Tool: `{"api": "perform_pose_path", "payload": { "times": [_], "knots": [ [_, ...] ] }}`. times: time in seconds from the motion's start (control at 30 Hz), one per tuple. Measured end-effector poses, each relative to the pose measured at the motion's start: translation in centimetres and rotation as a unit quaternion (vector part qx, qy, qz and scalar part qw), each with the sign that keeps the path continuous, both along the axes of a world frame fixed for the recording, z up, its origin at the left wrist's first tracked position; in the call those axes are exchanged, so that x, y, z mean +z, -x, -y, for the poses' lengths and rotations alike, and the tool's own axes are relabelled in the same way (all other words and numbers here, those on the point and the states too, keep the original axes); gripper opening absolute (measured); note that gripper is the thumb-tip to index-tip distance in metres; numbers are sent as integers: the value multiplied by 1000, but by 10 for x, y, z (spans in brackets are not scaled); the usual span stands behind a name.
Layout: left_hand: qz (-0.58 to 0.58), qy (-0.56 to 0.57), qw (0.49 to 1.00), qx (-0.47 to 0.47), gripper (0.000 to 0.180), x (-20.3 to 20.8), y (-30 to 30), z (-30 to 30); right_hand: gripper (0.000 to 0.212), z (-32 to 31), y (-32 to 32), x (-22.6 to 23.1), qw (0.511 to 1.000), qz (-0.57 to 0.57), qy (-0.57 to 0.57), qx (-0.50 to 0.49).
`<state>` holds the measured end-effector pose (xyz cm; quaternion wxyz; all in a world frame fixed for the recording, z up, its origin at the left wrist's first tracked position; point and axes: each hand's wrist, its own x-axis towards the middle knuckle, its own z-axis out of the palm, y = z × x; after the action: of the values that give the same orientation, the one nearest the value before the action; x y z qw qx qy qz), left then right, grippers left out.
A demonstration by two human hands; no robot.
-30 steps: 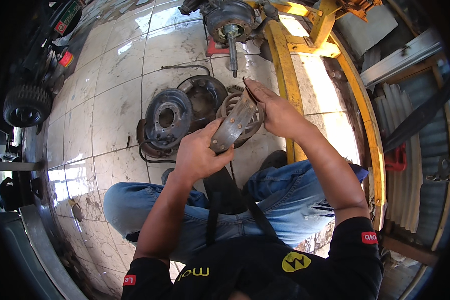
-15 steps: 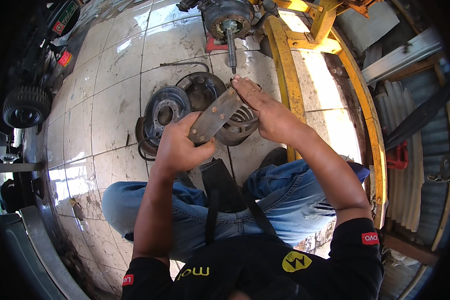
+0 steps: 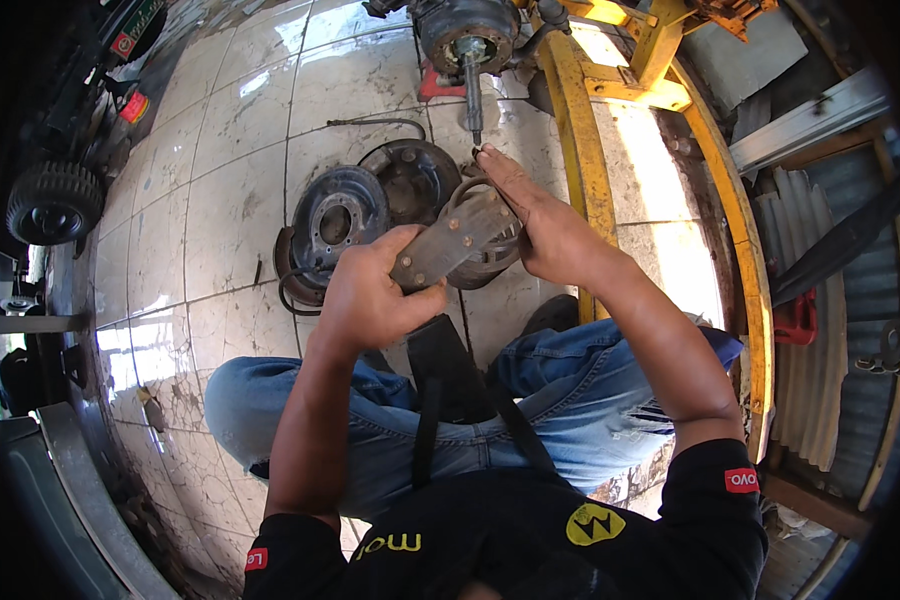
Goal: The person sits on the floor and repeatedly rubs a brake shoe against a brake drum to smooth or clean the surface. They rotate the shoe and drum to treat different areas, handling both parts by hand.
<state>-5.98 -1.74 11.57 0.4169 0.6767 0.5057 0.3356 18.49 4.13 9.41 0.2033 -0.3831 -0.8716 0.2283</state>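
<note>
My left hand (image 3: 375, 290) is wrapped round the near end of a brake shoe (image 3: 450, 235), a worn, curved strip dotted with copper-coloured rivets. Held above the floor, the shoe slants away to the upper right. Along its far right edge lies my right hand (image 3: 545, 215), fingers stretched out straight and pointing away; whether the palm touches the shoe is hard to make out. Beneath the shoe, partly hidden, sits a ribbed round metal part (image 3: 482, 268). To the left lie a dark round backing plate (image 3: 340, 210) and another dark round plate (image 3: 415, 170) behind it.
Beyond my hands a hub with a bare axle shaft (image 3: 473, 95) points toward me. A yellow steel frame (image 3: 582, 150) stands close on the right. A bent bar (image 3: 380, 122) lies on the tiled floor (image 3: 235, 190). At far left is a vehicle's tyre (image 3: 54, 203).
The brake shoe's far end has dropped and tilted, so the strip looks shorter. My right fingers have come off its far end and now stretch past it. The view has shifted slightly.
</note>
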Motion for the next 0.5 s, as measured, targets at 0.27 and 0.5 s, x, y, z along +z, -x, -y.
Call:
{"api": "perform_pose_path", "payload": {
  "times": [0.27,0.5],
  "knots": [
    [-12,-1,1000,-28,37,-5,2,1,94,3,2,4,998,-24,48,-12],
    [26,2,999,-20,38,-4,2,1,94,3,0,2,1000,-4,24,6]
  ]
}}
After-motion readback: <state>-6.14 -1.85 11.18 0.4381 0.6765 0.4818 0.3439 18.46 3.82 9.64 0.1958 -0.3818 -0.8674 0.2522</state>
